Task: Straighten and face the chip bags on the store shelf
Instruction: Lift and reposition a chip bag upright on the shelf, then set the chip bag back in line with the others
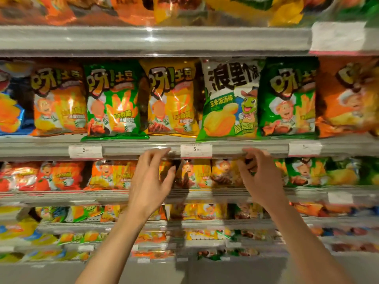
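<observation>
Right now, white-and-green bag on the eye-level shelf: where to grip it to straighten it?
Probably the two side edges of the white-and-green bag, about mid-height, coming straight in from the front. It stands upright, front panel facing out, its bottom seam jutting over the shelf lip. Both hands, left and right, are empty just below it.

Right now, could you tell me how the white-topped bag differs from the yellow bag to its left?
The white-topped bag has black lettering and a green cartoon character; the yellow bag has orange lettering and a chef figure. The white-topped bag's bottom edge overhangs the shelf lip more. Both stand upright, facing out, on the same shelf.
</observation>
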Action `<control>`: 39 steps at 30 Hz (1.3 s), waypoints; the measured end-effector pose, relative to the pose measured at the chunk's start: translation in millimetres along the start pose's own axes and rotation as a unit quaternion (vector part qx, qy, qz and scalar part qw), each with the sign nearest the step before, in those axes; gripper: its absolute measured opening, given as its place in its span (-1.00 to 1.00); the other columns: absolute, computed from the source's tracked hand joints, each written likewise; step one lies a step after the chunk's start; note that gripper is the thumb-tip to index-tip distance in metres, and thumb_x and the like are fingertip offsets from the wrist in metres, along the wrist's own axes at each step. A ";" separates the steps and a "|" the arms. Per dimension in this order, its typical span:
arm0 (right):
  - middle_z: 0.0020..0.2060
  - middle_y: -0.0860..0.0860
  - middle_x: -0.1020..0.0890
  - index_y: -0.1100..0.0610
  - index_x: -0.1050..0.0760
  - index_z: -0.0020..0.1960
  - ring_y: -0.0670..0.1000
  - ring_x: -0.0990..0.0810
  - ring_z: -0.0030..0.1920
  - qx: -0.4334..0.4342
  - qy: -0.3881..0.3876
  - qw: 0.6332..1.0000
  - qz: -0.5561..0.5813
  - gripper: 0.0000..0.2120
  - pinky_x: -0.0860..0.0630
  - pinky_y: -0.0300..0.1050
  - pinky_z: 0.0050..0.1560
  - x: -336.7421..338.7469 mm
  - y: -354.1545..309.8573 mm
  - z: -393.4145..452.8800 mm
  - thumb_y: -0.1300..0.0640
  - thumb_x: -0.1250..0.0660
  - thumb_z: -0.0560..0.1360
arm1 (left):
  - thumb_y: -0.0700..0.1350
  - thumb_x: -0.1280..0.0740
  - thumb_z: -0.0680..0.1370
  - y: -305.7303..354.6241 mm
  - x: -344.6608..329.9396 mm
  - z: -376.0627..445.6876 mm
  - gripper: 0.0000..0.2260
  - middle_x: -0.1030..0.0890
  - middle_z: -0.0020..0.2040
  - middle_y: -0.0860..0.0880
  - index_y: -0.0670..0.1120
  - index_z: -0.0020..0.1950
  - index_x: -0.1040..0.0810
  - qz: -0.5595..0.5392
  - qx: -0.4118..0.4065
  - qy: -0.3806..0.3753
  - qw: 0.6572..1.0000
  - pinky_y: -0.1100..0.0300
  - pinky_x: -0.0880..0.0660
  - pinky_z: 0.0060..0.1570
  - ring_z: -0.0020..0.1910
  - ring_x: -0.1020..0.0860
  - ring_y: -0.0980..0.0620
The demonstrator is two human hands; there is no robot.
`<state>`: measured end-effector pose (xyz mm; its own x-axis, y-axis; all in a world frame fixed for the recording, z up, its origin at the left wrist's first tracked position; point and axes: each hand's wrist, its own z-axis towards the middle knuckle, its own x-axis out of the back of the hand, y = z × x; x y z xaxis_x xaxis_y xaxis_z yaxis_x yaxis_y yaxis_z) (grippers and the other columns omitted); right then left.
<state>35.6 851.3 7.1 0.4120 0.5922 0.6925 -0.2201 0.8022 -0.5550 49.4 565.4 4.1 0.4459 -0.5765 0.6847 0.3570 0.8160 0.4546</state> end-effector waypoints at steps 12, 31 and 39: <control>-0.10 -0.06 -0.51 0.09 -0.59 0.12 -0.03 -0.54 -0.07 0.113 0.018 0.993 -0.022 -0.79 -0.55 -0.06 -0.08 -15.7 -18.2 33.6 0.17 -0.44 0.50 | 0.01 -0.51 0.46 -10.2 -20.4 51.9 -0.68 -0.50 -0.02 0.02 0.00 0.16 -0.57 0.059 -0.130 0.001 0.990 0.12 -0.48 -0.32 -0.06 -0.53 -0.02; 0.46 0.10 -0.37 -0.03 -0.07 0.60 0.10 -0.41 0.43 0.074 -0.165 0.980 0.087 -0.24 -0.45 0.12 0.40 -10.5 -141.5 137.7 0.05 -0.42 0.54 | 0.01 -0.55 0.42 -9.1 -23.0 54.3 -0.74 -0.51 -0.07 0.18 0.09 0.08 -0.62 -0.049 -0.056 0.015 0.997 0.29 -0.44 -0.29 -0.10 -0.51 0.24; 0.50 -0.01 -0.39 -0.05 -0.09 0.63 0.01 -0.52 0.32 0.060 -0.145 0.976 0.151 -0.08 -0.58 0.03 0.26 -21.6 -145.4 159.6 0.22 -0.51 0.43 | 0.01 -0.53 0.43 -9.8 -22.1 53.1 -0.73 -0.52 -0.05 0.17 0.08 0.09 -0.60 -0.049 -0.058 0.011 0.997 0.27 -0.47 -0.26 -0.11 -0.53 0.21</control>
<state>-82.3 734.1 146.5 0.0476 0.7858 0.6166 -0.4014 0.5803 -0.7086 -7.5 572.3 14.8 0.4219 -0.6558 0.6261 0.4928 0.7455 0.4488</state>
